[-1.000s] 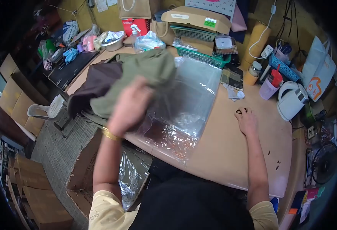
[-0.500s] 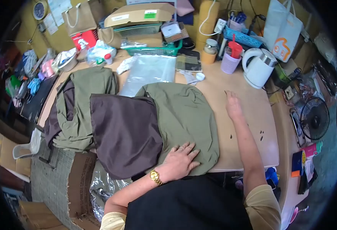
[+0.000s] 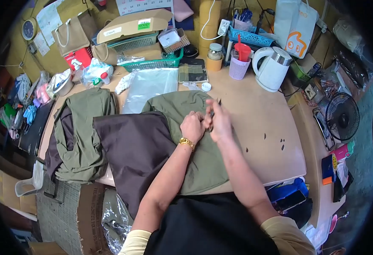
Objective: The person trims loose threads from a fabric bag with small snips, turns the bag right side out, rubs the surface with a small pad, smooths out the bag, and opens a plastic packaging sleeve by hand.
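Observation:
A rounded olive cloth panel (image 3: 205,165) joined to dark brown cloth (image 3: 131,138) lies on the table in front of me. Over the olive part, my left hand (image 3: 193,126), with a gold watch at its wrist, is closed with fingertips pinched together; what they pinch is too small to make out. Right beside it, my right hand (image 3: 220,121) is curled around a small dark metal tool (image 3: 211,123) that looks like thread snips, mostly hidden by the fingers. A second crumpled olive and brown cloth piece (image 3: 86,131) rests at the left.
Behind the cloth are a clear plastic bag (image 3: 150,87) and a green basket (image 3: 152,63). A white kettle (image 3: 272,70), a lilac cup (image 3: 238,70) and a jar (image 3: 214,57) stand at the back right. A black fan (image 3: 342,116) is on the right. Small dark marks (image 3: 282,144) dot the table.
My left hand has moved up the olive cloth from its lower edge and closed. My right hand has come left from the bare tabletop to meet it. The view has shifted slightly.

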Demonstrator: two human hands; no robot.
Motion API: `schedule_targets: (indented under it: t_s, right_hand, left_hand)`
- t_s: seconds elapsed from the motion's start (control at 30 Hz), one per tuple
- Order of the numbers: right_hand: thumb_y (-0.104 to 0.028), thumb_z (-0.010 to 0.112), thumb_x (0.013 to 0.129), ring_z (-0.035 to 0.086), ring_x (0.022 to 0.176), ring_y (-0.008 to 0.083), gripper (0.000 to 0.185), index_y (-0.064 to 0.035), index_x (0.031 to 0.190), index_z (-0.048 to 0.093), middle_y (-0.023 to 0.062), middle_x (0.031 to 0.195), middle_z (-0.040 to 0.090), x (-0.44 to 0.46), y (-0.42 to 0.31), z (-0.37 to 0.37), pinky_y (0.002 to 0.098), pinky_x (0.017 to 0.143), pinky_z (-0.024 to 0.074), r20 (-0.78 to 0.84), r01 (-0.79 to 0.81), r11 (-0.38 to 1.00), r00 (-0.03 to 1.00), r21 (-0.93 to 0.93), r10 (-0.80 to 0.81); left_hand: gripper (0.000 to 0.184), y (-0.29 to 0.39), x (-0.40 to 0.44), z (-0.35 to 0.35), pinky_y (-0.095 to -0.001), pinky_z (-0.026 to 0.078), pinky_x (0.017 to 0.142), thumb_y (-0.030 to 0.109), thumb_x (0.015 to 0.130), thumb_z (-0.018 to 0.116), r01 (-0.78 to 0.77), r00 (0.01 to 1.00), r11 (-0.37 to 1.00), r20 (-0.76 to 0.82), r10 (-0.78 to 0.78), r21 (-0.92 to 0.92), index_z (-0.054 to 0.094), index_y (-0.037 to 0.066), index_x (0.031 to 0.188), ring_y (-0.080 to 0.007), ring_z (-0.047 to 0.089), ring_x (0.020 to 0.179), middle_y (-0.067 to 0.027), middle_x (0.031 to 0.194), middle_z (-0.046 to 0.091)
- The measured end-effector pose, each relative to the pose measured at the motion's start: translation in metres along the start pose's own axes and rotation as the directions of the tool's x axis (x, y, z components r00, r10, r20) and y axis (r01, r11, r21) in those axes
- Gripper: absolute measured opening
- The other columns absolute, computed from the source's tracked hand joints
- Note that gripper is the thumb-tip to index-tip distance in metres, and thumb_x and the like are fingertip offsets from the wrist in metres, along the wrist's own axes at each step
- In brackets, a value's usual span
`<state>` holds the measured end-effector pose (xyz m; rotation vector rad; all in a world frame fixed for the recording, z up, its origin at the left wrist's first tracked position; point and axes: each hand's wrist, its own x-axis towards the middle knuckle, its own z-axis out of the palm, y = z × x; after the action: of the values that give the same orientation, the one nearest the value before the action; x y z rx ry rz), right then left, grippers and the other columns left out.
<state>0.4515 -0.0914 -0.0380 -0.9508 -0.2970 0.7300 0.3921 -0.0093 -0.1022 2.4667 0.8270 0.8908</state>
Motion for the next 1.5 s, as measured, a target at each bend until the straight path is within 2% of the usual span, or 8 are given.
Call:
schedule_targets:
  t_s: [0.23,0.43,0.87,1.0,1.13,1.2,1.27,1.5]
  right_hand:
    - [-0.026,0.051,0.103,0.042,0.047,0.0088,0.023,-0.0052,0.11,0.054,0.0072,0.09,0.054,-0.003,0.025,-0.069,0.0267,0.04,0.0333,-0.34,-0.096,0.987,0.931,0.125,0.134]
    - [-0.013,0.057,0.098,0.038,0.047,0.0048,0.013,-0.0058,0.109,0.056,0.0025,0.081,0.052,-0.001,-0.013,-0.031,0.0246,0.041,0.0319,-0.133,-0.016,0.97,0.991,-0.244,-0.017]
    - [-0.027,0.042,0.107,0.043,0.045,0.01,0.022,-0.006,0.106,0.05,0.0068,0.08,0.053,0.025,0.03,-0.075,0.0267,0.038,0.0357,-0.314,0.206,0.978,0.932,0.043,-0.182]
    - [-0.027,0.045,0.106,0.042,0.044,0.0073,0.022,-0.0064,0.103,0.052,0.0041,0.078,0.053,0.027,0.025,-0.079,0.0255,0.038,0.0345,-0.293,0.167,0.985,0.945,0.043,-0.147]
    - [-0.027,0.053,0.102,0.048,0.046,0.0128,0.022,-0.0049,0.098,0.055,0.0043,0.074,0.055,0.029,0.026,-0.076,0.032,0.043,0.0407,-0.21,0.099,0.949,0.963,-0.3,-0.167]
    - [-0.018,0.063,0.093,0.053,0.052,0.0164,0.016,-0.0031,0.092,0.059,0.0045,0.069,0.057,0.024,0.033,-0.072,0.0349,0.051,0.0447,0.136,0.309,0.289,0.86,-0.906,-0.491]
    - [-0.014,0.066,0.089,0.059,0.058,0.0221,0.014,-0.0018,0.087,0.061,0.0091,0.066,0.061,0.039,0.043,-0.082,0.0384,0.059,0.0478,0.22,0.359,0.294,0.883,-0.886,-0.415]
    - [-0.024,0.059,0.093,0.066,0.084,0.0424,0.025,0.0012,0.095,0.061,0.0248,0.085,0.067,0.061,0.006,-0.112,0.0486,0.072,0.0505,0.123,0.211,0.227,0.929,-0.951,-0.348]
  left_hand:
    - [0.019,-0.03,-0.009,-0.029,-0.036,0.051,0.067,0.016,0.079,0.078,0.368,0.905,0.79,0.382,-0.184,-0.491,0.07,0.0,0.084,-0.0268,0.067,0.07,-0.0164,0.078,0.068]
    - [0.02,0.002,-0.055,-0.04,-0.0399,0.05,0.067,0.014,0.08,0.079,-0.102,0.939,0.94,0.281,0.199,-0.324,0.066,-0.001,0.083,-0.031,0.063,0.071,-0.0146,0.076,0.063]
    - [0.018,0.01,-0.026,-0.005,-0.0404,0.053,0.066,0.023,0.084,0.076,-0.088,0.984,0.982,0.14,0.112,-0.168,0.069,0.006,0.085,-0.0295,0.067,0.073,-0.0058,0.074,0.064]
    - [0.014,-0.019,-0.026,-0.042,-0.0189,0.038,0.054,0.017,0.093,0.07,0.584,0.809,0.213,0.543,-0.225,-0.783,0.068,0.004,0.09,-0.003,0.049,0.064,0.005,0.075,0.058]
    - [0.02,-0.033,-0.039,-0.116,-0.0176,0.032,0.049,0.013,0.099,0.062,0.438,0.883,-0.192,0.46,-0.09,-0.878,0.056,0.009,0.08,-0.003,0.035,0.057,0.0081,0.065,0.039]
    - [0.035,-0.041,-0.055,-0.163,-0.0182,0.028,0.045,0.022,0.104,0.053,0.319,0.877,-0.359,0.417,-0.238,-0.877,0.048,0.011,0.071,-0.0045,0.032,0.053,0.0061,0.063,0.033]
    - [0.047,-0.068,-0.08,-0.203,-0.0196,0.027,0.041,0.037,0.107,0.042,0.14,0.97,-0.526,0.221,-0.096,-0.839,0.044,0.012,0.068,-0.0062,0.032,0.047,0.0024,0.063,0.036]
    - [0.058,-0.119,-0.17,-0.282,-0.0172,0.044,0.057,0.014,0.092,0.07,0.275,0.921,0.275,0.171,-0.35,-0.921,0.043,-0.001,0.14,-0.0046,0.054,0.065,0.0014,0.084,0.059]
